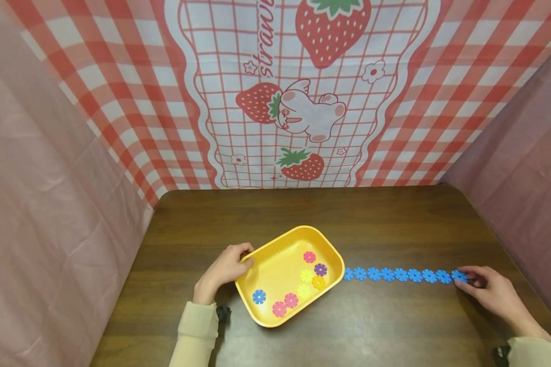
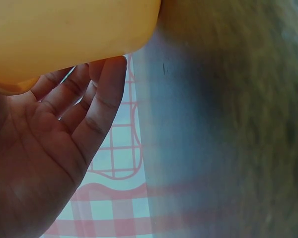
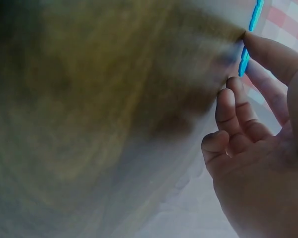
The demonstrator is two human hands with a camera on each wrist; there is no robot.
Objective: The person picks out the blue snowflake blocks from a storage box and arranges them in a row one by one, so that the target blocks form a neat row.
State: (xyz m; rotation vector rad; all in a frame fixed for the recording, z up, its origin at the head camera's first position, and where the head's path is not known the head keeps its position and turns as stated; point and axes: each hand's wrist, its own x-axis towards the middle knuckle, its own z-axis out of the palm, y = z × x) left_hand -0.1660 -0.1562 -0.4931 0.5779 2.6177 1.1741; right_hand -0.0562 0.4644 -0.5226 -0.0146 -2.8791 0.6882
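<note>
A yellow plastic tray (image 1: 266, 265) sits at a slant near the middle of the table. My left hand (image 1: 225, 270) grips its left end, thumb at the rim; in the left wrist view the fingers (image 2: 107, 94) reach along the outside of the tray wall (image 2: 79, 34). To the right of the tray runs a straight chain of several blue interlocking snowflake discs (image 1: 401, 274), its left end meeting the tray's right edge in the head view. My right hand (image 1: 493, 290) pinches the chain's far right disc (image 1: 459, 276) between thumb and fingers. The right wrist view shows the chain (image 3: 244, 60) edge-on.
Loose discs lie inside the tray: one blue (image 1: 259, 296), several pink (image 1: 309, 257), two pale yellow (image 1: 304, 290), one darker yellow (image 1: 319, 282) and one purple (image 1: 320, 269). Behind the brown wooden table (image 1: 372, 219) hangs a strawberry-print checked cloth (image 1: 133, 76). Pink curtains (image 1: 50, 204) flank both sides.
</note>
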